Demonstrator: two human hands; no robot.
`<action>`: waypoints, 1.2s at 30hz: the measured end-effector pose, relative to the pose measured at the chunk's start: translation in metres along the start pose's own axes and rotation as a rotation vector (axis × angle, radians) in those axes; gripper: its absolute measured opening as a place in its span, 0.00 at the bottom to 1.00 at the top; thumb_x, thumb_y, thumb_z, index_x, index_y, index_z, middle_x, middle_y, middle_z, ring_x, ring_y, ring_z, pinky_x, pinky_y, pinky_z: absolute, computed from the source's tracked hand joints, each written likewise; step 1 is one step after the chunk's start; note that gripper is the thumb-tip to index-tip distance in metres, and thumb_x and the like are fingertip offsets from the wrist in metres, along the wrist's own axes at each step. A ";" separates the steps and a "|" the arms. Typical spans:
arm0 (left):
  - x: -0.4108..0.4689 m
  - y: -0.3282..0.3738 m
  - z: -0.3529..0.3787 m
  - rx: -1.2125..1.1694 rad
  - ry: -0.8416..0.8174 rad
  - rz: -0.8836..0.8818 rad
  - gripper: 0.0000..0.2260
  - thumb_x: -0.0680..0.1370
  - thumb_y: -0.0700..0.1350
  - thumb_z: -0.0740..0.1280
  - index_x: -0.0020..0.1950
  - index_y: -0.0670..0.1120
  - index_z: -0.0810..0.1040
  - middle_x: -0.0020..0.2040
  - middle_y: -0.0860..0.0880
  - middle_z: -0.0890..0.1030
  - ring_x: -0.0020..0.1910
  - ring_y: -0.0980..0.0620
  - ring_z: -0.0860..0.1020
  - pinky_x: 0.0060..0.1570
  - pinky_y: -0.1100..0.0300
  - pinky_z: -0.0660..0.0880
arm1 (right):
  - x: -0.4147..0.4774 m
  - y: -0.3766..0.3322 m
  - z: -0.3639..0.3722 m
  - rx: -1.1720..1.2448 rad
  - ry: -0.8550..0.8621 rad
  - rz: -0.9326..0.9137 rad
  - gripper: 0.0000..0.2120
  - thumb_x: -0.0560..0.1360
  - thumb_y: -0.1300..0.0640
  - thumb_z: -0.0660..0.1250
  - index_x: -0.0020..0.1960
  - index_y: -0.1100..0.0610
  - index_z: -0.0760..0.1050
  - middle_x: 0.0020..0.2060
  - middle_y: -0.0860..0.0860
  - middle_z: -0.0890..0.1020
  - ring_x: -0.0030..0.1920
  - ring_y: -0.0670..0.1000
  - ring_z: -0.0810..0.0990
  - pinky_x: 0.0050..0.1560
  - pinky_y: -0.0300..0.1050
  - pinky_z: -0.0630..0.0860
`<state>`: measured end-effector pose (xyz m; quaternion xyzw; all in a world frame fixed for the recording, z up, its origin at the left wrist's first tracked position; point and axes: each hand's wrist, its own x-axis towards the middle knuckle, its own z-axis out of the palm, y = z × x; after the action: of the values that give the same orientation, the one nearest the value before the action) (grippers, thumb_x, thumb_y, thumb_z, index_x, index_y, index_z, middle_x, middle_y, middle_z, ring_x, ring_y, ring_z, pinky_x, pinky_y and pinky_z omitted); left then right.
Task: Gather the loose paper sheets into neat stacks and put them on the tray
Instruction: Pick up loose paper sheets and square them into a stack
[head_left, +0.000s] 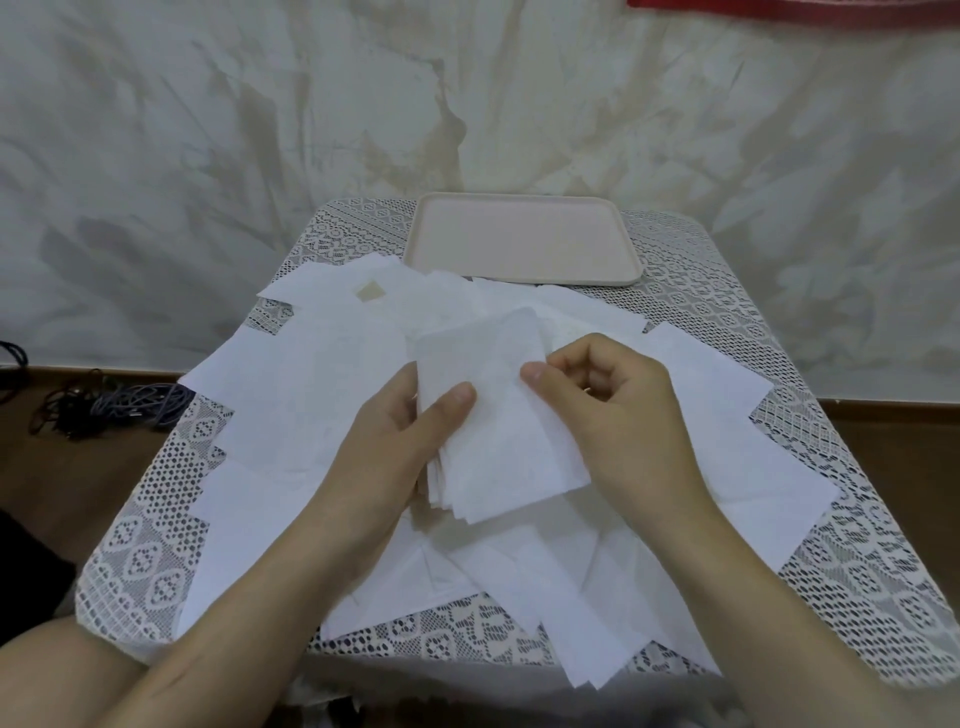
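Left grip (395, 436) clasps plain white paper stack (498, 441), thumb on top; right grip (618, 410) pinches its edge.

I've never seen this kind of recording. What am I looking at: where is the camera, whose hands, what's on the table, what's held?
No machine here: a person wears one camera on the head, looking down at their own bare hands. The left hand grips a small stack of sheets, thumb on top; the right hand pinches its right edge. More loose sheets lie scattered over the lace-covered table. The pale tray at the far side holds no stack yet.
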<state>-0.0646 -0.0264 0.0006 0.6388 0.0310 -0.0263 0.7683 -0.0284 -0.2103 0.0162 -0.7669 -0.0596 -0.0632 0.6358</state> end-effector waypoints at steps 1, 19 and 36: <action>0.000 -0.001 -0.001 -0.002 0.001 0.003 0.17 0.79 0.51 0.72 0.68 0.51 0.80 0.62 0.47 0.86 0.62 0.44 0.84 0.59 0.43 0.81 | 0.000 0.001 0.001 -0.031 0.014 -0.015 0.08 0.74 0.51 0.77 0.40 0.49 0.79 0.34 0.46 0.80 0.34 0.45 0.75 0.41 0.45 0.71; 0.026 0.010 -0.017 0.246 0.034 0.287 0.21 0.74 0.44 0.74 0.64 0.57 0.75 0.53 0.52 0.86 0.53 0.55 0.86 0.47 0.63 0.81 | 0.019 -0.012 -0.029 0.324 -0.158 0.025 0.11 0.78 0.62 0.70 0.59 0.56 0.81 0.53 0.53 0.87 0.54 0.52 0.86 0.55 0.46 0.81; 0.031 0.010 -0.008 0.249 -0.079 0.168 0.15 0.83 0.40 0.68 0.67 0.52 0.70 0.46 0.60 0.86 0.43 0.61 0.84 0.38 0.67 0.78 | 0.012 0.010 -0.017 -0.126 -0.195 -0.044 0.14 0.82 0.58 0.66 0.65 0.47 0.70 0.50 0.36 0.82 0.52 0.41 0.81 0.56 0.47 0.76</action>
<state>-0.0332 -0.0173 0.0062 0.7280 -0.0561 0.0093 0.6832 -0.0150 -0.2292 0.0116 -0.8065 -0.1340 -0.0059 0.5759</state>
